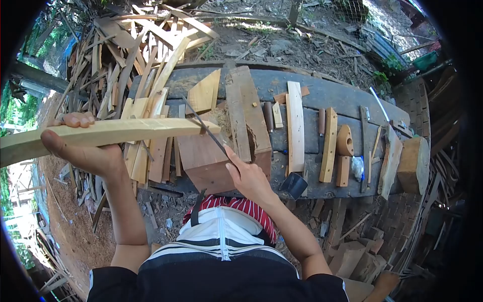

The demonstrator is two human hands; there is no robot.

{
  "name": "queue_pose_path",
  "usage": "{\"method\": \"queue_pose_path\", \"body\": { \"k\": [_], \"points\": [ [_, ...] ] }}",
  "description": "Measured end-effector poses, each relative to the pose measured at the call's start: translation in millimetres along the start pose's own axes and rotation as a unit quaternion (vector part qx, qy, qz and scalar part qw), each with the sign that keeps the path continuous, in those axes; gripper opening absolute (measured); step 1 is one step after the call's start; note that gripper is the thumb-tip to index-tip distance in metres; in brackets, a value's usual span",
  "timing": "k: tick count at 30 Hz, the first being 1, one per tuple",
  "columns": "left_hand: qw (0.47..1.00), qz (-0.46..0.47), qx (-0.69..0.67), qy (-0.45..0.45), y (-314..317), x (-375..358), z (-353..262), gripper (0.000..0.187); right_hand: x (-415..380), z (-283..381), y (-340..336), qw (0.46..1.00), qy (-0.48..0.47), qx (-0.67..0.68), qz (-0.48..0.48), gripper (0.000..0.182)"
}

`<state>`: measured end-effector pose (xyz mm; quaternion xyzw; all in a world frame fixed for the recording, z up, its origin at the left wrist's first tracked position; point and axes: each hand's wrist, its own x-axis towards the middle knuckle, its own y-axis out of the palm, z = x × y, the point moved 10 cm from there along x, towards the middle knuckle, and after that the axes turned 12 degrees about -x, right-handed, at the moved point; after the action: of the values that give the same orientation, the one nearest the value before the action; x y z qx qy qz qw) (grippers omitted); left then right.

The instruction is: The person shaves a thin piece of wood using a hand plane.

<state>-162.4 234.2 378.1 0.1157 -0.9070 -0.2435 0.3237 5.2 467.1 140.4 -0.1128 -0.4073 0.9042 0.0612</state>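
My left hand is closed around a long, slightly curved piece of pale wood, raised at the left with its narrow end over the bench. My right hand grips a long, thin, dark metal tool, which looks like a blade or file seen edge-on. The tool crosses the wood near its narrow end, by a small dark notch; whether it touches cannot be made out. Below this end sits a large wooden block, with a thick beam beside it and sawdust between.
On the dark bench lie a pale board, a strip with holes, a carved piece with holes, a dark cup and a wood stump. Scrap wood is heaped at the far left.
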Motion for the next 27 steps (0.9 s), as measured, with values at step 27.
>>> {"method": "queue_pose_path", "body": {
  "k": [27],
  "points": [
    [0.999, 0.006, 0.042, 0.024, 18, -2, 0, 0.042, -4, -50, 45, 0.997, 0.061, -0.055, 0.004, 0.052]
  ]
}}
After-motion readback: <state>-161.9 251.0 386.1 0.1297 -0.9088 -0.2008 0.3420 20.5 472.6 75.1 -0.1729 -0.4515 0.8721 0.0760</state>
